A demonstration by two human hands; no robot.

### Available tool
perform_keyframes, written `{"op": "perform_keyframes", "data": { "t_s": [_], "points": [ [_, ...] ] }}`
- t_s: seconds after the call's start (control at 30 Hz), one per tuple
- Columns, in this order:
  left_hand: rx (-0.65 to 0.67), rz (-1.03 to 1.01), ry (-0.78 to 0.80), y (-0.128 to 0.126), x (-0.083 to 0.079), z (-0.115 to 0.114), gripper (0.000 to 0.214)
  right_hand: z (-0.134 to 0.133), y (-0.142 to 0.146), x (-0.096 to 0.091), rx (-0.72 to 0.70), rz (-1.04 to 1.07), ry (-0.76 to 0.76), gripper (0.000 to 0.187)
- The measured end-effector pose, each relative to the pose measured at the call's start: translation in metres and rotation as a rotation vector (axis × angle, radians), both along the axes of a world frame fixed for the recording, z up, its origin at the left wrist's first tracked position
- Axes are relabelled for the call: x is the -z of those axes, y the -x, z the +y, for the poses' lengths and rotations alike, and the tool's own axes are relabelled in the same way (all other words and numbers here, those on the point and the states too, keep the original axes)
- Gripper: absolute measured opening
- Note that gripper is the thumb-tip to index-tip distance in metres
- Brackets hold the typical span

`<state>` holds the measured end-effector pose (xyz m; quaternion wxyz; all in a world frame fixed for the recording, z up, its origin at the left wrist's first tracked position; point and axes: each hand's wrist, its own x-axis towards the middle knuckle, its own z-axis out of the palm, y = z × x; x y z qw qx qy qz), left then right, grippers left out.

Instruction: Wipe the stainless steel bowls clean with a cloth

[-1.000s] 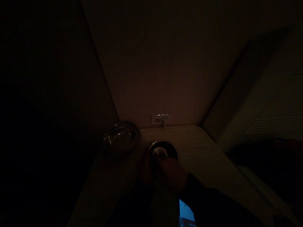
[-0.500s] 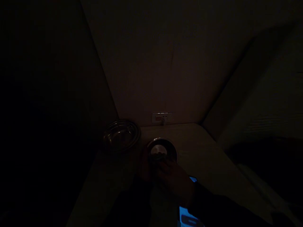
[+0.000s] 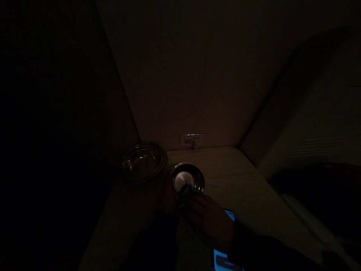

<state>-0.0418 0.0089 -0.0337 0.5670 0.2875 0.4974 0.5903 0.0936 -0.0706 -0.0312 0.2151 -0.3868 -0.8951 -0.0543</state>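
In the dim head view a round metal bowl (image 3: 199, 177) stands on the table, its inside facing up. My left hand (image 3: 167, 195) is at the bowl's left side and seems to grip its rim; the fingers are mostly lost in the dark. My right hand (image 3: 207, 216) is closed on a dark cloth (image 3: 184, 194), which lies against the near inner side of the bowl. Beneath my right wrist a phone (image 3: 221, 259) with a lit blue screen is partly covered.
Several metal bowls (image 3: 143, 163), nested, stand at the left back of the pale wooden table (image 3: 231, 169). A socket plate (image 3: 192, 140) with a plug sits low on the wall behind. A dark heap (image 3: 318, 192) lies beyond the right edge.
The bowl has shifted slightly left and away from my right hand. My right hand and the cloth have moved toward the bowl's near rim, showing more of its inside.
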Motion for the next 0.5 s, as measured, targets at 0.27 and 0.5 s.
{"op": "perform_keyframes", "data": {
  "t_s": [0.27, 0.5],
  "points": [
    [0.020, 0.203, 0.063, -0.001, -0.008, 0.003, 0.022, 0.050, -0.088, -0.041, -0.124, -0.263, 0.011, 0.028],
    [0.155, 0.066, 0.031, -0.001, -0.010, 0.001, 0.021, 0.083, -0.055, -0.066, -0.209, -0.334, -0.023, 0.028]
  ]
}}
